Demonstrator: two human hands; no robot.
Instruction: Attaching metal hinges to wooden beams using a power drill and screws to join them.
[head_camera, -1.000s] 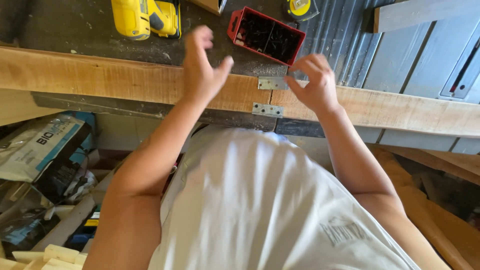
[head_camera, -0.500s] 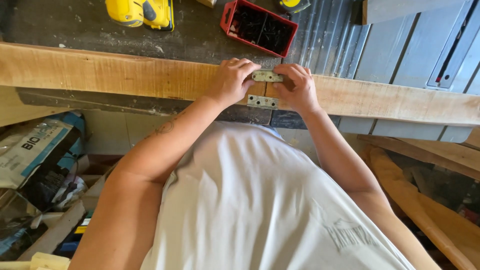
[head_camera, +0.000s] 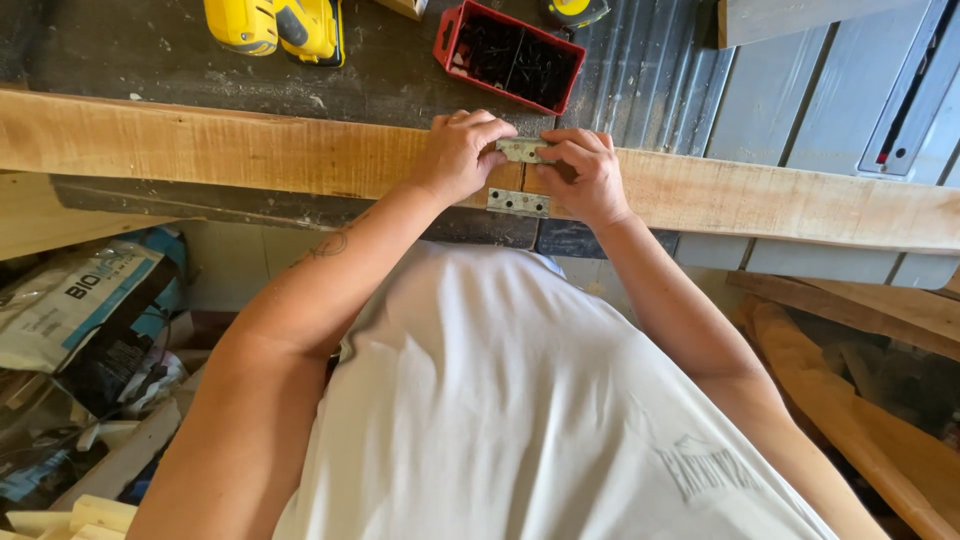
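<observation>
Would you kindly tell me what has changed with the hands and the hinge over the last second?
Both hands came down from above the plank: the left hand and right hand now pinch the upper leaf of the metal hinge between their fingers, pressing it on the wood. The plank, red screw box and yellow drill stayed where they were.

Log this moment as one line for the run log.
left hand on small metal hinge | right hand on hinge | hinge on long wooden plank | red screw box behind
</observation>
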